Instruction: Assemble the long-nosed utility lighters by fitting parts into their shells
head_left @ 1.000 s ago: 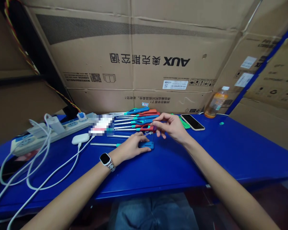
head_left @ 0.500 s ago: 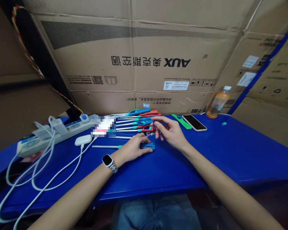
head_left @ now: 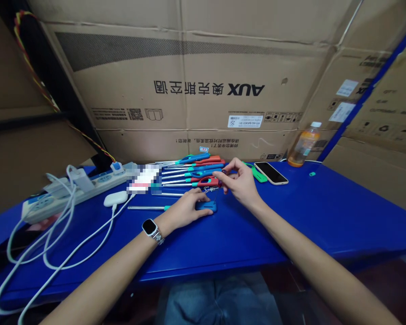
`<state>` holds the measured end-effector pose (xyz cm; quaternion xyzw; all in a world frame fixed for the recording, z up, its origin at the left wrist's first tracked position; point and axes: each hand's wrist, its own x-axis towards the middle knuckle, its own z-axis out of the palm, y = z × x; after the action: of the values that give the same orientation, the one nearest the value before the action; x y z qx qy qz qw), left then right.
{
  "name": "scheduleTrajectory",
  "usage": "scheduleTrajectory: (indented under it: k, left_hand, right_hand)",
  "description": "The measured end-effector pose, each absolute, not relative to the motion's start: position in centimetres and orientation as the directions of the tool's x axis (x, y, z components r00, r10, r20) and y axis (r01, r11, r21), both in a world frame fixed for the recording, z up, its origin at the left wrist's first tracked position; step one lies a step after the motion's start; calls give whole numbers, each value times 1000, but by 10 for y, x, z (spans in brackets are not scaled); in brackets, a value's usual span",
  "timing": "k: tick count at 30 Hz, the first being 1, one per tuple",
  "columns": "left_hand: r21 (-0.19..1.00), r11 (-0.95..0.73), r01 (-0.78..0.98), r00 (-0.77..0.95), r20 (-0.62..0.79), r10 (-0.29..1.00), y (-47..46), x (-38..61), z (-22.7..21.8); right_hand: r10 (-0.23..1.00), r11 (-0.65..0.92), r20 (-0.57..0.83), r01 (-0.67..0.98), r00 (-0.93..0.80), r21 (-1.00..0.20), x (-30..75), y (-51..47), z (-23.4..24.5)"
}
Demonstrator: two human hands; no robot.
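A blue long-nosed lighter (head_left: 205, 207) with a silver tube lies on the blue table, its tube pointing left. My left hand (head_left: 186, 208) rests over the lighter, fingers curled round its handle and holding it down. My right hand (head_left: 239, 184) pinches what looks like a small screwdriver (head_left: 223, 172) with a dark handle. Its thin shaft slants down toward the lighter's handle; whether the tip touches cannot be made out. Between the hands is a small part with white wires (head_left: 208, 189), near another silver tube. Behind them lie several blue and red long-nosed lighters (head_left: 203, 174).
A green lighter handle (head_left: 258, 175) and a phone (head_left: 272, 173) lie right of my hands. A drink bottle (head_left: 304, 145) stands at the back right. On the left are a power strip (head_left: 101, 183), a white case (head_left: 115, 199) and looping cables. Cardboard (head_left: 138, 58) walls the back.
My right hand has shifted slightly, and the screwdriver's handle now tilts more to the right. My left hand stays on the blue lighter. The whole view has shifted a little.
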<state>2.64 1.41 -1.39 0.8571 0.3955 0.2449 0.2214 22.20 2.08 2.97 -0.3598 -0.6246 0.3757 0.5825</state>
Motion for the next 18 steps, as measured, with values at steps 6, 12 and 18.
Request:
scheduleTrajectory:
  k: [6, 12, 18]
  left_hand:
    - [491, -618, 614, 598, 221, 770, 8, 25, -7]
    - [336, -633, 697, 593, 226, 773, -4, -2, 4]
    - [289, -672, 682, 644, 199, 739, -4, -15, 0]
  right_hand:
    - [859, 484, 439, 139, -263, -864, 226, 16, 28]
    - [918, 393, 314, 448, -243, -803, 246, 17, 27]
    - [935, 344, 114, 780, -336, -523, 245, 21, 5]
